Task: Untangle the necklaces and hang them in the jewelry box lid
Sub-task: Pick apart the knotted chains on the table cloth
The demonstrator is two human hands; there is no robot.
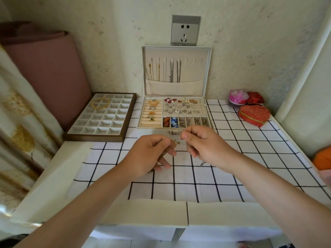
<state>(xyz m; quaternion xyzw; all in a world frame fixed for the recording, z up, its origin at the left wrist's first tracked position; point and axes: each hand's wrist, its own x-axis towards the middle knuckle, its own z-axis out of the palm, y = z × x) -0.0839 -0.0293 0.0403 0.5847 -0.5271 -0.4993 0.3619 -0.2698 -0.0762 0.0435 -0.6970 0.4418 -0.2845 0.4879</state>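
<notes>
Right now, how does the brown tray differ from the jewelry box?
The tray has a brown frame; the box is cream. The tray shows no lid; the box's lid stands open, chains hanging in it. The tray holds only gold bangles; the box holds many rings and earrings. Both have pale compartments.
</notes>
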